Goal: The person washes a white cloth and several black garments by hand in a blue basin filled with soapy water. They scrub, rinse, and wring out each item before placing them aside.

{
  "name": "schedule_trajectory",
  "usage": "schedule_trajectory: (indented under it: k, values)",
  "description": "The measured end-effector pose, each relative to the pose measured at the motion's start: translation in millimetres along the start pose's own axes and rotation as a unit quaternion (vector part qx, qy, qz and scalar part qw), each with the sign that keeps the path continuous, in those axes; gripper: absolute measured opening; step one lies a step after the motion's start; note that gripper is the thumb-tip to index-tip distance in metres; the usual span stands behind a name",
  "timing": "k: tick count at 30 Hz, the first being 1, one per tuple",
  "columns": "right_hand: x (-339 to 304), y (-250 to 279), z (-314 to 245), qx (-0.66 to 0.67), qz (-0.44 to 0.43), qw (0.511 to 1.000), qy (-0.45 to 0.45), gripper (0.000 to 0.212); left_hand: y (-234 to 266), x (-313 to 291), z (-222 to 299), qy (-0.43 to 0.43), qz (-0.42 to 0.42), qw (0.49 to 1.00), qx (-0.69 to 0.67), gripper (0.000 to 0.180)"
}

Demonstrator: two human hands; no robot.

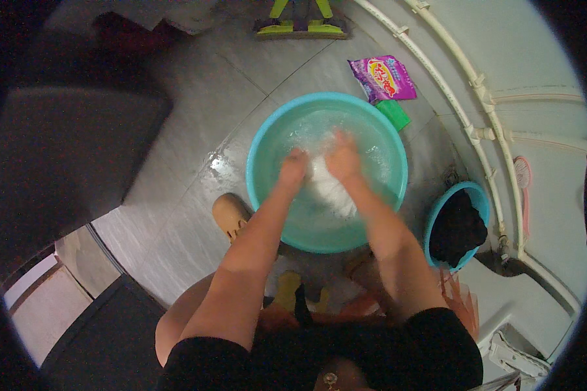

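Note:
A turquoise round basin [257, 140] stands on the floor before me with sudsy water in it. Inside lies a wet white cloth [332, 189], bunched under and between my hands. My left hand [293, 167] is closed on the cloth's left edge. Toward the far side of it, my right hand [343, 156] is also closed on the cloth, its fingers smeared by motion. Part of the cloth is hidden beneath the hands and suds.
Beyond the basin lie a purple packet [383, 78] and a green block [393, 115]. A blue bucket [483, 202] with dark cloth [458, 228] stands at right, near white pipes [460, 107]. A yellow-green mop head [301, 27] is at the back. My tan shoe [230, 214] is beside the basin.

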State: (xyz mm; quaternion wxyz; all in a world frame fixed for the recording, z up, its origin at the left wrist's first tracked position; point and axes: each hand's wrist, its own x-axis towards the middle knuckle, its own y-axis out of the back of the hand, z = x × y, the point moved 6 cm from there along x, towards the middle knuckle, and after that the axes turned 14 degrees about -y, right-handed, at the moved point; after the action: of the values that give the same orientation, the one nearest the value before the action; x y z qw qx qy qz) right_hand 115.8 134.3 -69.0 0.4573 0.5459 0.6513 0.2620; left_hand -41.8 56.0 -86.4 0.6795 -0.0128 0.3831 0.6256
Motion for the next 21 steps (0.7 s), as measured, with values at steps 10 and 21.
schedule_trajectory:
  k: [10, 21]
  values:
    - [-114, 68, -126, 0.214, -0.065, 0.956, 0.190, 0.031, -13, 16, 13, -0.303, -0.062, 0.882, -0.355, 0.027]
    - [7, 49, -41, 0.087, -0.004, 0.994, 0.064, 0.041, 16, 4, -10, 0.117, 0.227, 0.947, -0.195, 0.040]
